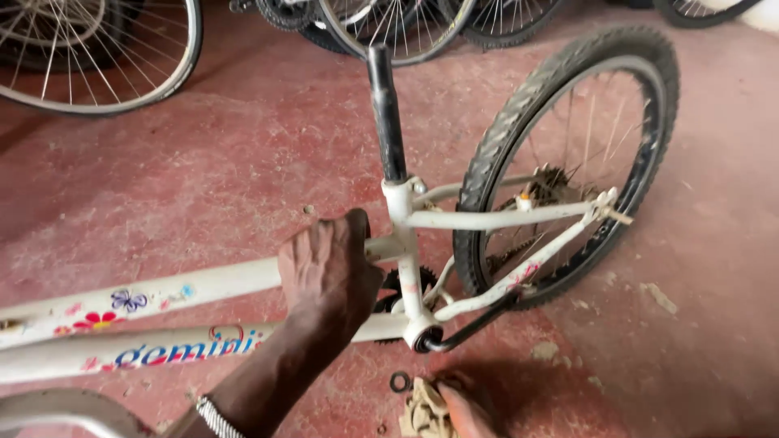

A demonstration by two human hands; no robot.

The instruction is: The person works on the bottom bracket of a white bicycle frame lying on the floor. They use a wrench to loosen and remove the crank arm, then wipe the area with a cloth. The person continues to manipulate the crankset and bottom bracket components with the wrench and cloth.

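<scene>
a: nearest the lens, low in the frame, the right hand [464,405] is resting by a crumpled tan rag [422,410] on the red floor [243,154]. i cannot tell whether its fingers are gripping the cloth or only lying against it. a small dark washer [400,381] is lying just beside the rag.

b: and the left hand [329,272]?

a: it is wrapping over the white bicycle frame [203,284] where the top tube is meeting the seat tube, fingers curled around the tube, a metal bracelet [217,418] showing at the wrist. the forearm is coming in from the bottom edge, palm down, pressing on the frame, probably to steady it.

b: how is the bike sitting?

a: it is lying tilted over on the floor, with the black seat post [385,113] pointing away from the camera and the rear wheel [568,162] on the right. the black crank arm [471,324] is sticking out near the rag. other bicycle wheels [97,49] are standing along the far edge.
</scene>
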